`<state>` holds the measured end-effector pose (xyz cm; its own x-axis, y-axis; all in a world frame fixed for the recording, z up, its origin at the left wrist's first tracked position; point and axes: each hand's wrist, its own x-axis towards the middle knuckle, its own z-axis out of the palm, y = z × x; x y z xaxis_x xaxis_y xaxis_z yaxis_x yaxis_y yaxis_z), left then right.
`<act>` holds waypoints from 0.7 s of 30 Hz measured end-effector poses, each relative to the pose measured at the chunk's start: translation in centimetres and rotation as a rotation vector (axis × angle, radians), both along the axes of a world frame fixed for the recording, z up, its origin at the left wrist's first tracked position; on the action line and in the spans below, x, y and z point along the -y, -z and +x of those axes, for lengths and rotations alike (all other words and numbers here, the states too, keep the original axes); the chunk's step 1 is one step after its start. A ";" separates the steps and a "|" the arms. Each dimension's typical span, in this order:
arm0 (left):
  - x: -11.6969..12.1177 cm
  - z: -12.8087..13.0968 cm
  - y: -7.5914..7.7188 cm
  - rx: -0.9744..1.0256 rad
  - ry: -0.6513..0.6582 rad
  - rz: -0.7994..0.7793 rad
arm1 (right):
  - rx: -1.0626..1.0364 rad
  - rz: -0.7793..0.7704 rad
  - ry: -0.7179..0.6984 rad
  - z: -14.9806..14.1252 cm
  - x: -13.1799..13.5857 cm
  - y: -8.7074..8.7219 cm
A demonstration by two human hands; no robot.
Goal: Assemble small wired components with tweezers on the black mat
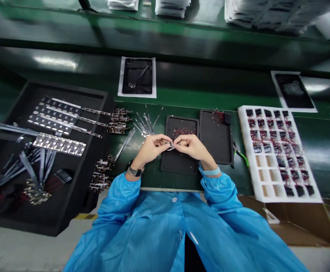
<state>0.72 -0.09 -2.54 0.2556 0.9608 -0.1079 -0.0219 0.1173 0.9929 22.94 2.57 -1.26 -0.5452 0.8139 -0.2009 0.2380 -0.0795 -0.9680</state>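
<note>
My left hand (153, 148) and my right hand (192, 146) meet in front of me, each with thumb and fingers pinched. Between the fingertips is a small circuit board (169, 144) with a pale curved strip under it, mostly hidden by the fingers. Beneath the hands lies a black tray (179, 160) with loose red wires (182, 132) and tiny bits in it. Just beyond my left hand, a fan of boards with flat ribbon cables (146, 122) rests on the green bench. A second black tray (217, 139) adjoins on the right, holding a black part with red wires (226, 118).
Large black bins (82, 181) at left hold board panels (59, 144) and ribbon cables. Stacked boards (119, 121) stand beside them. Green-handled cutters (242, 155) lie near a white foam tray (257, 185) of black wired parts. A shelf (142, 26) spans the back.
</note>
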 end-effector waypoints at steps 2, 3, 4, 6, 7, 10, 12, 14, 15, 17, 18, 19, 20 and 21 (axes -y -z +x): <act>0.0 0.0 0.1 -0.016 0.003 0.006 | 0.000 -0.001 0.002 -0.1 0.1 0.0; 0.0 0.0 0.1 -0.027 0.004 0.007 | 0.001 -0.002 0.002 -0.2 0.1 -0.1; 0.0 0.0 0.1 -0.040 0.004 0.009 | 0.001 -0.003 0.002 -0.2 0.1 -0.1; 0.1 0.0 0.2 -0.066 0.003 0.022 | 0.003 -0.011 -0.001 -0.1 0.1 -0.1; 0.1 0.0 0.2 -0.080 0.000 0.033 | 0.005 -0.015 -0.001 -0.1 0.1 -0.1; 0.2 0.0 0.1 -0.113 -0.005 0.057 | 0.009 -0.025 0.004 0.0 0.1 0.0; 0.2 0.1 0.1 -0.105 -0.015 0.050 | 0.013 -0.026 0.011 0.0 0.2 0.1; 0.2 0.2 0.0 -0.037 -0.064 0.031 | 0.005 0.001 0.055 0.0 0.2 -0.1; 0.1 0.1 0.0 0.025 -0.103 0.021 | -0.007 0.025 0.098 0.1 0.2 -0.2; 0.1 0.0 0.0 0.173 -0.187 -0.001 | -0.046 0.069 0.196 0.2 0.3 -0.5; 0.0 -0.2 0.0 0.243 -0.224 -0.013 | -0.075 0.080 0.233 0.3 0.4 -0.7; -0.1 -0.3 0.0 0.302 -0.253 -0.026 | -0.106 0.081 0.257 0.5 0.4 -0.9; -0.1 -0.4 -0.1 0.348 -0.280 -0.037 | -0.134 0.076 0.268 0.5 0.5 -1.0; -0.2 -0.5 -0.1 0.387 -0.305 -0.049 | -0.155 0.069 0.273 0.5 0.6 -1.0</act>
<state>0.17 0.07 -2.39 -0.0065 0.9942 -0.1073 -0.4284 0.0941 0.8987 23.47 2.00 -0.24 -0.3249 0.9430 -0.0718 0.0667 -0.0528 -0.9964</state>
